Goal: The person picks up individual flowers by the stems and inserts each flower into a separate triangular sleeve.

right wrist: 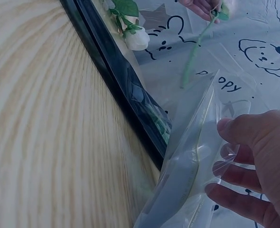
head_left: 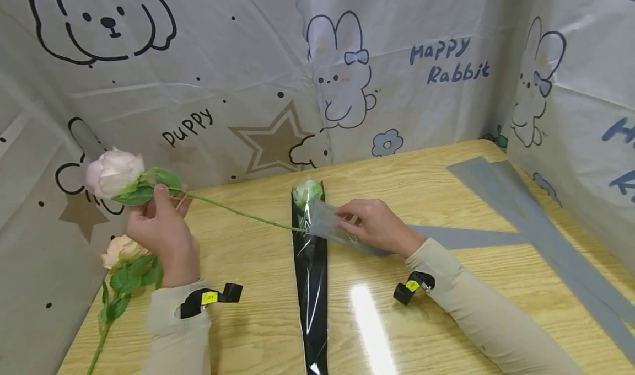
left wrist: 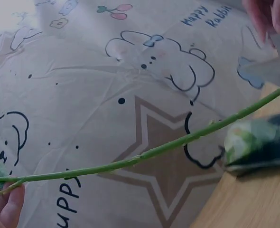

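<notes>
One left hand (head_left: 165, 229), pinching one flower (head_left: 115, 173); one right hand (head_left: 374, 226), pinching clear sleeve (right wrist: 185, 161), best spread wide for stem (left wrist: 178, 142).

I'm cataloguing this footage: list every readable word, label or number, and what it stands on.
"puppy": on the patterned back sheet
"Happy Rabbit": same sheet, beside a rabbit drawing
"H" and "R": right-hand sheet; the rest is cut off
Left yellow label and right yellow label, on the black wrist mounts: too small to read
Print along the clear sleeve: too blurred to read
</notes>
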### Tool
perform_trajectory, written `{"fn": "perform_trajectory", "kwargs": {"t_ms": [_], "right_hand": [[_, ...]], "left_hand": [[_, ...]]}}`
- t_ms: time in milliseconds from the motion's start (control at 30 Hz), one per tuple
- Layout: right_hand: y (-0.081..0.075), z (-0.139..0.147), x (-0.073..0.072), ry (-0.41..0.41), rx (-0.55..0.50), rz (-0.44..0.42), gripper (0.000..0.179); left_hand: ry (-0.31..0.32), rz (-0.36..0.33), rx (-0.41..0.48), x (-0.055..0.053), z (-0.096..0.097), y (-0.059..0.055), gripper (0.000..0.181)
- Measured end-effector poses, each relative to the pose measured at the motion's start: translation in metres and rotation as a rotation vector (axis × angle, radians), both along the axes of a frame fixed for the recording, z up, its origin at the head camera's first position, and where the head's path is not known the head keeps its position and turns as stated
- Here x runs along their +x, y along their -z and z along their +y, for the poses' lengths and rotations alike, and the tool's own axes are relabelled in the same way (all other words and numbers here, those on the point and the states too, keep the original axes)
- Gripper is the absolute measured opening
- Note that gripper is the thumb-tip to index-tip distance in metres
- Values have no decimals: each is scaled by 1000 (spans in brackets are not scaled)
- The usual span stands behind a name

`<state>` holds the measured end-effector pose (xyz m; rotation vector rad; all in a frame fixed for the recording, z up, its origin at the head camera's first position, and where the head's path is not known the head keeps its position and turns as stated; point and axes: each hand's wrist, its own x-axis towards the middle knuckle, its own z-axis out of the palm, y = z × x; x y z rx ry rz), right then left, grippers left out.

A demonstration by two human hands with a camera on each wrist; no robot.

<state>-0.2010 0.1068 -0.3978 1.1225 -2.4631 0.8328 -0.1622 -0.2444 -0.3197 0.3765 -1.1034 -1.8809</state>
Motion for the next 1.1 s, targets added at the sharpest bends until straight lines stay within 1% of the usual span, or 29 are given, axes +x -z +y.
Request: {"fn": "perform_trajectory", "kwargs": {"t_ms": [67,133,233,400,600,767,933,1100], "right_hand": [[0,0,1,4,2,-7,22],[-1,-1,1,5,2,-12,23],[-2,-1,1,10,5,-15,24],[-2,0,1,18,8,-16,24],[-3,2,0,14,-1,-5,24],[-4,3,0,7,-13,4,25],[-5,3,0,7,-13,24,24],[-5,3,1,16,-7,21,24]], "left_hand": [[3,25,54,-1,3,1,25],[2,47,90,-1,6,2,25],[3,74,125,-1,8,3,26],[-3,96,122,-1,9,4,27],[25,95,134,-4,13,5,27],[32,99,115,-8,18,8,27],[43,49,67,-10,25,13,27],[69,18,10,-10,35,19,28]]}}
